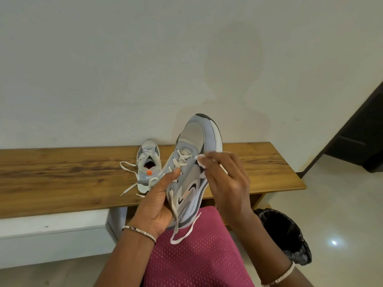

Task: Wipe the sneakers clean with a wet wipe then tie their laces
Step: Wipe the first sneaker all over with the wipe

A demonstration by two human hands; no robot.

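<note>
1. A grey sneaker (pixel 191 162) is gripped from below by the left hand (pixel 157 201), whose fingers are curled round the heel end and whose thumb is pressed against the lace area.
2. A white wet wipe (pixel 202 162) is pinched in the curled fingers of the right hand (pixel 226 179) and is held against the side of the raised sneaker (only bits of the wipe show past the fingers).
3. The held sneaker is tilted with its toe toward 12 o'clock, above a lap covered in magenta fabric (pixel 199 255); its laces (pixel 176 220) are untied and hang down toward 6 o'clock onto the fabric.
4. At 9 o'clock from the held sneaker, a second sneaker (pixel 148 164) is set upright on a wooden bench (pixel 62 177), toe toward the wall, with its laces loose and spread on the wood.
5. A bracelet (pixel 138 232) is worn on the left wrist, and another is seen on the right wrist.
6. At 4 o'clock from the hands, a bin lined with a black bag (pixel 288 235) is stood on the pale floor, just beside the bench end.
7. A pale wall (pixel 145 59) is seen behind the bench, at 12 o'clock.
</note>
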